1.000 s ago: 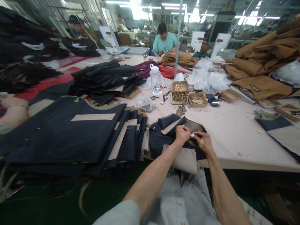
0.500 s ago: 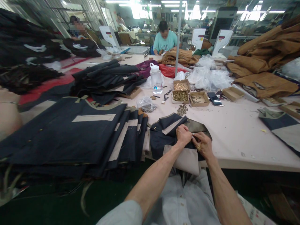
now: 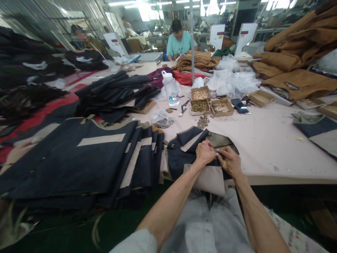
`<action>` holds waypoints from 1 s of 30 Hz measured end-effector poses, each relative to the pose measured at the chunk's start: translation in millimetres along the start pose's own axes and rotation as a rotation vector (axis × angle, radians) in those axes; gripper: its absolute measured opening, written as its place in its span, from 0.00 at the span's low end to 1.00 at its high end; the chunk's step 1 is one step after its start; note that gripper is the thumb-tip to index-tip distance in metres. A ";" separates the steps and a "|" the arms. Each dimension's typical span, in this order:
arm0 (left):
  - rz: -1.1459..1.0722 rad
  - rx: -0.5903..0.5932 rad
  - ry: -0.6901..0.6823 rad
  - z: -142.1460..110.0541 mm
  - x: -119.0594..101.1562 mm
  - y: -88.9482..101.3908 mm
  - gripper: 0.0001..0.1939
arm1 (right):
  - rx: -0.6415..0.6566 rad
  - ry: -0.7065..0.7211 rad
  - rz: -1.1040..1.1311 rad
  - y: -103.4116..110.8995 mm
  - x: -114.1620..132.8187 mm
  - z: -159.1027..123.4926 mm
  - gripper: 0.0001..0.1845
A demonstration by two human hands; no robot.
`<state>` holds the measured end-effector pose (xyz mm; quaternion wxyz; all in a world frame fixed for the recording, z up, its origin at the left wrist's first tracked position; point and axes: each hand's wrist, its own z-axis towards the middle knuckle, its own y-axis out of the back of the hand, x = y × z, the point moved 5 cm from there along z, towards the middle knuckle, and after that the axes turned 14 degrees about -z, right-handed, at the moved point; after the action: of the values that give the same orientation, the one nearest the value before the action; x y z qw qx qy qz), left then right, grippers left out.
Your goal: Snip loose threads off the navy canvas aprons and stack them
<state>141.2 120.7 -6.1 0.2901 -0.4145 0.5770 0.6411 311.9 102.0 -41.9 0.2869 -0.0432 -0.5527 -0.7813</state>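
A navy garment piece (image 3: 179,162) with olive edging and beige patches lies bunched at the table's front edge, its lower part hanging over. My left hand (image 3: 205,153) is closed on the cloth near its middle. Close beside it, my right hand (image 3: 229,161) pinches the same piece near the olive edging. Something small and white shows at the right fingertips; I cannot make out what it is. Small metal fittings sit at the garment's left corner. Just beyond the cloth lies a loose heap of small metal rings (image 3: 203,122).
Stacked navy garment pieces (image 3: 105,158) fill the left side. Small boxes of brass fittings (image 3: 200,106), a water bottle (image 3: 170,88), a phone (image 3: 239,105) and plastic bags (image 3: 231,82) stand farther back. Brown garments (image 3: 300,86) are piled right. A co-worker (image 3: 181,41) sits opposite; another person's hand (image 3: 19,153) is at far left.
My hands stay close together on the garment, the right one shifting slightly. The view has tilted a little. At far left, the other person's hand has moved lower, beside the stack.
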 end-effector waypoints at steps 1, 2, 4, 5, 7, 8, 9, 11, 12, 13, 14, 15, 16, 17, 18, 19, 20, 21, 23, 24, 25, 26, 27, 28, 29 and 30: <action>0.013 0.018 -0.004 0.3 -0.2 0.8 0.09 | 0.002 0.002 -0.007 -0.4 0.0 0.2 0.12; 0.026 0.033 -0.003 1.2 -0.2 1.3 0.08 | 0.005 0.005 -0.015 -0.7 0.0 0.3 0.12; 0.050 0.053 0.011 4.5 0.5 1.3 0.07 | 0.011 0.012 -0.034 -1.3 0.5 0.7 0.12; 0.063 0.059 0.022 6.9 0.9 0.8 0.07 | 0.010 0.013 -0.043 -1.5 0.8 0.8 0.12; 0.085 0.071 0.045 12.5 1.5 -1.3 0.06 | 0.007 0.015 -0.057 -1.8 1.2 0.8 0.12; 0.094 0.077 0.057 15.3 1.6 -2.6 0.07 | 0.006 0.015 -0.059 -2.1 1.4 0.8 0.13; 0.101 0.083 0.068 17.9 1.7 -3.9 0.07 | 0.005 0.014 -0.059 -2.2 1.5 0.6 0.13; 0.114 0.093 0.090 22.4 1.8 -6.3 0.07 | 0.005 0.012 -0.058 -2.6 1.6 0.3 0.13; 0.120 0.098 0.099 24.2 1.6 -7.4 0.07 | 0.004 0.009 -0.060 -2.5 1.6 0.1 0.13; 0.126 0.103 0.108 25.9 1.3 -8.4 0.07 | 0.004 0.007 -0.062 -2.4 1.6 0.0 0.13; 0.134 0.107 0.115 27.4 0.7 -9.4 0.07 | 0.003 0.005 -0.064 -2.1 1.7 0.1 0.13; 0.143 0.110 0.123 29.0 -0.3 -10.4 0.06 | 0.003 0.005 -0.067 -1.7 1.9 0.2 0.13; 0.155 0.111 0.131 30.8 -1.7 -11.3 0.06 | 0.004 0.006 -0.068 -1.3 2.3 0.4 0.13; 0.169 0.111 0.139 32.7 -3.8 -12.3 0.06 | 0.006 0.006 -0.070 -0.9 2.5 0.6 0.13; 0.184 0.109 0.146 34.5 -6.4 -13.2 0.07 | 0.010 0.005 -0.071 -0.6 2.7 0.9 0.13; 0.200 0.107 0.150 36.1 -9.5 -14.0 0.09 | 0.014 0.002 -0.070 -0.3 2.6 1.0 0.13; 0.216 0.107 0.150 37.0 -13.0 -14.6 0.12 | 0.016 0.000 -0.064 -0.1 2.3 1.0 0.13; 0.232 0.110 0.146 37.0 -16.5 -15.0 0.13 | 0.016 -0.001 -0.049 0.1 1.9 0.8 0.13; 0.262 0.136 0.117 33.1 -22.6 -15.2 0.14 | -0.003 -0.011 0.021 1.2 -0.4 -0.1 0.14; 0.277 0.158 0.089 29.1 -24.7 -15.0 0.13 | -0.021 -0.025 0.078 2.2 -2.5 -0.9 0.15; 0.291 0.185 0.052 23.9 -26.2 -14.5 0.12 | -0.047 -0.048 0.141 3.5 -5.4 -1.7 0.15; 0.306 0.216 0.007 17.8 -27.0 -13.6 0.10 | -0.076 -0.083 0.202 5.0 -9.0 -2.6 0.14; 0.319 0.249 -0.043 11.2 -27.3 -12.5 0.08 | -0.106 -0.126 0.252 6.5 -12.9 -3.6 0.14; 0.333 0.284 -0.097 4.6 -27.3 -11.1 0.07 | -0.133 -0.171 0.289 7.9 -16.8 -4.5 0.13; 0.347 0.321 -0.151 -1.7 -27.1 -9.4 0.06 | -0.154 -0.213 0.312 9.0 -20.2 -5.3 0.13; 0.362 0.360 -0.205 -7.4 -27.1 -7.4 0.07 | -0.172 -0.250 0.324 9.9 -22.9 -5.8 0.13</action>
<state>162.2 117.6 13.7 0.2969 -0.1793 0.7139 0.6083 337.3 103.8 -44.6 0.3334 -0.2523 -0.5011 -0.7577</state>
